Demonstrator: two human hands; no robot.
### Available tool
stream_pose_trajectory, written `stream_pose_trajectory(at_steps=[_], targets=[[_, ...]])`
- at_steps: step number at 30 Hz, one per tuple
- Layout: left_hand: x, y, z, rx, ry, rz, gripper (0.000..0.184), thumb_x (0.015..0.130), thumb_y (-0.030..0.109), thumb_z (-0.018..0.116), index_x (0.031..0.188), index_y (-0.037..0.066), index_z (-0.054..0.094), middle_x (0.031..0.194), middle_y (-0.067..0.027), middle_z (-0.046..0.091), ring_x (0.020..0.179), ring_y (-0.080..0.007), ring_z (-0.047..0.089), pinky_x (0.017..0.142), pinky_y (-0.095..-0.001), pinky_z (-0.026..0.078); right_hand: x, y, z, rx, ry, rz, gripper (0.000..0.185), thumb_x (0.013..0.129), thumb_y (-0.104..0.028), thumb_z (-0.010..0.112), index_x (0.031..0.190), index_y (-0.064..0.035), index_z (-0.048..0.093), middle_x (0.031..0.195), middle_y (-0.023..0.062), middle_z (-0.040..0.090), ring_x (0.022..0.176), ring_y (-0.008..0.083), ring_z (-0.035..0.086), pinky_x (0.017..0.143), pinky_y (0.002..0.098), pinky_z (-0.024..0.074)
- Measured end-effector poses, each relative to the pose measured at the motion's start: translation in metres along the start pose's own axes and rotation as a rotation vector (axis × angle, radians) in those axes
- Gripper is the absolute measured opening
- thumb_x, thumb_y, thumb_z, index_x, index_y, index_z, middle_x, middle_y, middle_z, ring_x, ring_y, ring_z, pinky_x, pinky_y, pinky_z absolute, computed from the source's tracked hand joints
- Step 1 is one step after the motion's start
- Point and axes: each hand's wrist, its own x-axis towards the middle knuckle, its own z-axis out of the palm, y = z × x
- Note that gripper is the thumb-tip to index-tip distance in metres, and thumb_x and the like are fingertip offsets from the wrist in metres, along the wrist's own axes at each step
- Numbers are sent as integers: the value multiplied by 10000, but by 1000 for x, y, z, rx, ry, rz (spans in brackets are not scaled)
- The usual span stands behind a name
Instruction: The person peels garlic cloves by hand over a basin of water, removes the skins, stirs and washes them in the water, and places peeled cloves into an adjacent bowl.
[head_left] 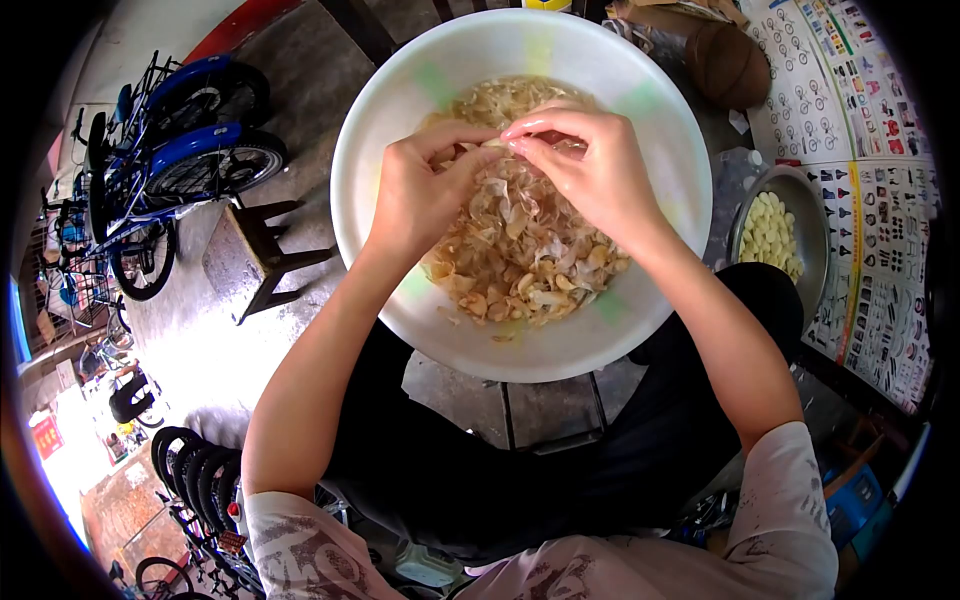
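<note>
Both hands meet over a large white plastic basin (375,110), thumbs and fingertips pinched together. My left hand (425,180) is closed on a small pale garlic clove (495,143), mostly covered by the fingers. My right hand (590,160) pinches at the same clove from the other side, its fingertips wet. Below them, garlic cloves and loose papery skins (530,265) lie in water in the basin. To the right, a metal bowl (818,230) holds many peeled garlic cloves (768,235).
Printed poster sheets (870,200) lie at the right, beside a brown rounded container (728,65). A small wooden stool (262,245) stands left of the basin. Blue bicycles (190,130) and a row of black tires (200,475) are further left.
</note>
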Motion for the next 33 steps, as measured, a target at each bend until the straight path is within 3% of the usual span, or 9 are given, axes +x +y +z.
stream_pose_trajectory(at_steps=[2, 4, 7, 8, 12, 14, 20, 26, 33], targets=[[1, 3, -1, -72, 28, -117, 173, 855, 82, 719, 1014, 20, 741, 768, -39, 679, 617, -62, 553, 574, -224, 449, 1, -2, -4, 7, 7, -49, 100, 869, -32, 680, 952, 5, 720, 872, 70, 725, 746, 115, 686, 685, 262, 549], [2, 0, -3, -65, 48, -110, 165, 847, 85, 728, 1001, 27, 744, 733, -21, 656, 580, -55, 520, 551, -218, 433, 4, -11, -11, 111, -48, 193, 136, 861, -45, 682, 983, 2, 716, 881, 82, 721, 763, 134, 683, 707, 258, 549], [3, -7, -5, -47, 70, -94, 154, 829, 86, 749, 975, 37, 750, 688, 8, 613, 548, -48, 471, 526, -212, 408, 9, -9, -21, 143, -70, 226, 166, 850, -28, 666, 1006, 4, 708, 909, 108, 716, 770, 179, 688, 729, 264, 547], [4, -9, -6, -34, 76, -86, 151, 818, 85, 760, 962, 41, 752, 678, 20, 594, 552, -47, 455, 524, -212, 400, 7, 8, -25, -366, -64, -35, 182, 845, -20, 661, 1021, -6, 704, 932, 129, 709, 760, 214, 686, 744, 271, 543], [3, -8, 0, -20, 108, -20, 158, 788, 70, 781, 941, 44, 754, 669, 34, 567, 567, -47, 439, 527, -214, 390, -3, 3, -29, -853, -48, -196, 197, 837, -33, 673, 1031, -35, 710, 916, 142, 707, 765, 248, 691, 734, 280, 543], [4, -13, 1, -15, 111, 74, 169, 761, 67, 801, 922, 45, 753, 681, 23, 573, 605, -53, 460, 554, -226, 403, 3, -9, -25, -371, -126, 59, 210, 843, -71, 699, 1049, -29, 703, 903, 115, 719, 769, 214, 703, 715, 281, 546], [4, -6, 8, 105, 163, 132, 182, 724, 69, 826, 842, 7, 703, 723, -15, 634, 643, -93, 477, 602, -247, 431, -1, 2, -3, 120, -125, 259, 209, 865, -95, 710, 1042, 13, 686, 907, 76, 731, 816, 128, 705, 727, 265, 553], [3, -4, 9, 107, 114, 223, 198, 710, 69, 835, 811, 10, 675, 781, -19, 662, 641, -104, 477, 612, -249, 439, 1, -14, -3, 347, -66, 487, 152, 880, -49, 681, 1021, 8, 688, 927, 60, 720, 841, 114, 691, 742, 238, 542], [6, -4, 8, -43, 94, 144, 128, 805, 100, 779, 852, 4, 708, 776, -13, 673, 643, -78, 481, 611, -238, 432, 0, -9, -4, 309, -32, 431, 155, 896, -20, 658, 1045, 12, 687, 938, 55, 704, 807, 86, 636, 684, 234, 518]])
